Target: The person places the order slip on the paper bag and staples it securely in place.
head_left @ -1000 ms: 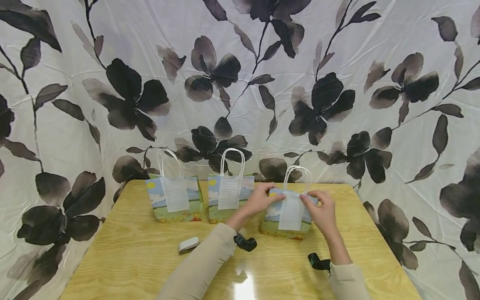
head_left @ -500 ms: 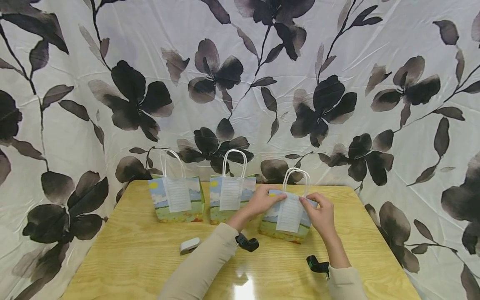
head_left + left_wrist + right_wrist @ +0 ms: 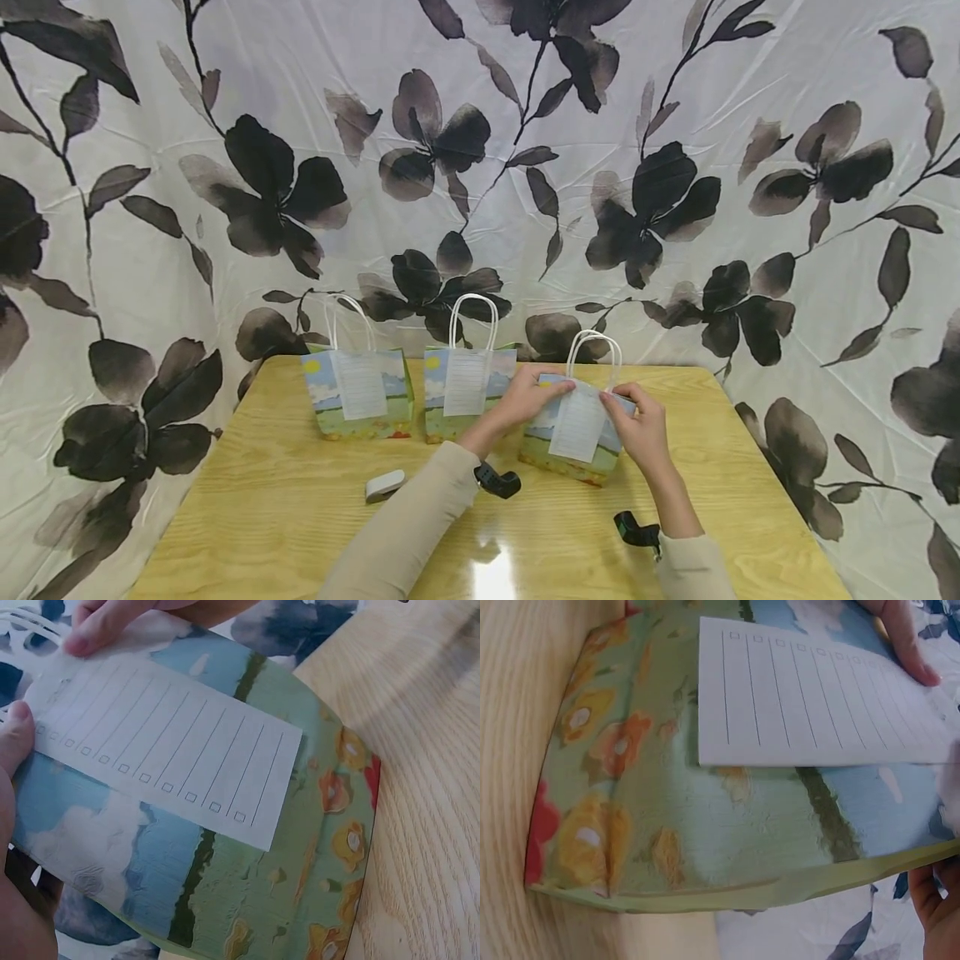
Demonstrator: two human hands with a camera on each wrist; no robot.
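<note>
Rightmost bag (image 3: 540, 440), top pinched by left hand (image 3: 525, 397) and right hand (image 3: 642, 423); front sheet (image 3: 187, 739), its checkboxes (image 3: 166, 786) discernible only in wrist views.

This looks like a curtained-off tabletop corner, set up for indoor recording. Wrinkled white cloth (image 3: 247, 50) printed with dark flowers hangs behind the table (image 3: 262, 508) and down both sides like a booth. The tabletop is yellowish, wood-grained and rounded at its far corners, with a bright patch of reflected light (image 3: 492, 575) near the front. Black wrist cameras (image 3: 498, 482) suggest the recording; the wider building cannot be told.
</note>
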